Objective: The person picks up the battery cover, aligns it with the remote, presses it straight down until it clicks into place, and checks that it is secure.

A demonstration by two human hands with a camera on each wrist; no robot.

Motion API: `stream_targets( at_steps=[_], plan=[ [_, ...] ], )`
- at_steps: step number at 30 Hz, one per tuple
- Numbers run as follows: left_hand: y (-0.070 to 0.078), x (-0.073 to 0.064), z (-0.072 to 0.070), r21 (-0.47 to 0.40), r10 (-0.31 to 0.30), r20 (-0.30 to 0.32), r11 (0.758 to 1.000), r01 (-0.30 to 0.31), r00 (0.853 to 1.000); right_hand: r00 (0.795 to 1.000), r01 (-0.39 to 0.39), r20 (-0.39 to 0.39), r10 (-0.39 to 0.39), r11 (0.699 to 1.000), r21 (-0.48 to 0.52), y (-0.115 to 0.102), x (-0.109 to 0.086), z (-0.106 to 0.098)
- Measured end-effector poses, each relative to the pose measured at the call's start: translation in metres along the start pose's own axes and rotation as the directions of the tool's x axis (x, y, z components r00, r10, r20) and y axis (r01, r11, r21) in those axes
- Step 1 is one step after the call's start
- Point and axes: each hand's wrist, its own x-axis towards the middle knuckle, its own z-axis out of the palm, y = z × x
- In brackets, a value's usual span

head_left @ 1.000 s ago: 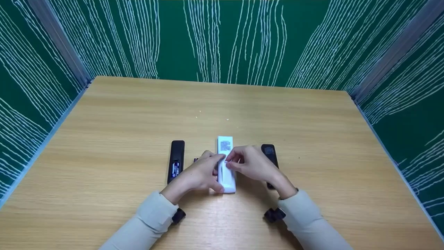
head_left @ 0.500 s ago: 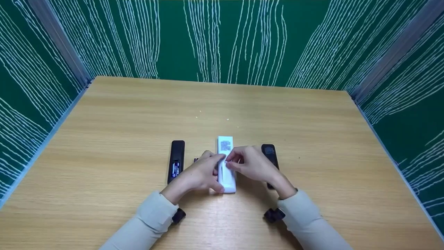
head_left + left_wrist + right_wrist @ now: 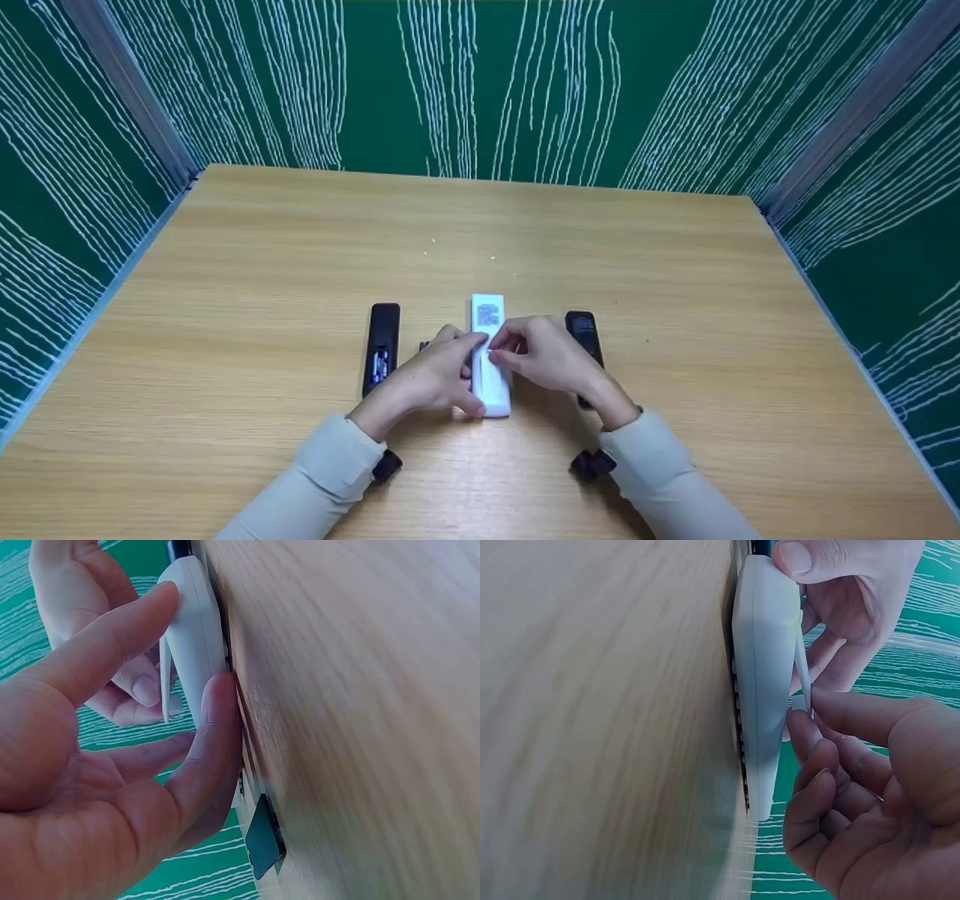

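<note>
A white remote control lies back side up on the table, its buttons facing the tabletop in the right wrist view. My left hand holds it along its left side, thumb at the near end and fingers toward the middle. With thumb and index finger, my right hand pinches the free end of the battery cover. That cover stands tilted out from the remote's back, its other end still against the body. The battery compartment beneath is hidden from these angles.
To the left lies a black remote with batteries showing in its uncovered compartment. Another black remote lies on the right, partly behind my right hand. A small dark flat piece sits beside my left fingers. Tiny pale crumbs dot the wooden table.
</note>
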Motion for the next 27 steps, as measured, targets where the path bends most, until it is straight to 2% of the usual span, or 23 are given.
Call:
stream_targets(
  at_steps=[21,27],
  plan=[
    [0.0014,-0.0013,-0.0002,-0.002,-0.020,0.006,1.000,0.020,1.000,1.000,-0.019,0.007,0.019,1.000,0.012,0.0028,0.0017,0.0038],
    [0.0000,-0.0001,-0.0001,-0.004,-0.004,0.001,1.000,0.004,1.000,1.000,-0.005,0.004,0.005,1.000,0.017,0.0042,0.0020,0.0048]
  ],
)
